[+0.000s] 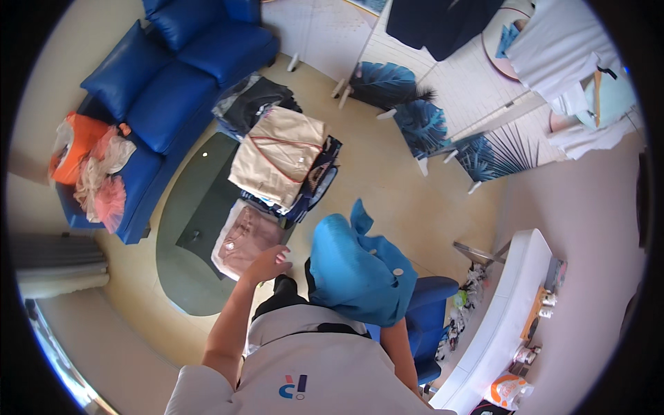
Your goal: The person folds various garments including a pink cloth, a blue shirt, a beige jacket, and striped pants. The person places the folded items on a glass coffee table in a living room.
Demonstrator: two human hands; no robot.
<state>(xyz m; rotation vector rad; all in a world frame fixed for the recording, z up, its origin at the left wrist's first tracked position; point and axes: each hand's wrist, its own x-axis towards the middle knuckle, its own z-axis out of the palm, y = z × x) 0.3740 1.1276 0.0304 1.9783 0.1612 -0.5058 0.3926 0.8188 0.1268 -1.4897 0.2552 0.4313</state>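
A teal garment with pale buttons is bunched and draped over my right forearm, in front of my waist. My right hand is hidden beneath its cloth, so the fingers do not show. My left hand is beside a folded pinkish-brown garment, its fingers loosely bent and apart with nothing between them. That folded garment lies on the near part of a dark oval glass table. Beyond it rises a stack of folded clothes topped by a beige piece with red piping.
Dark folded clothes lie behind the stack. A blue sofa bears an orange bag and frilly peach clothing. To my right are a blue chair and a white counter. Leaf-printed panels stand beyond.
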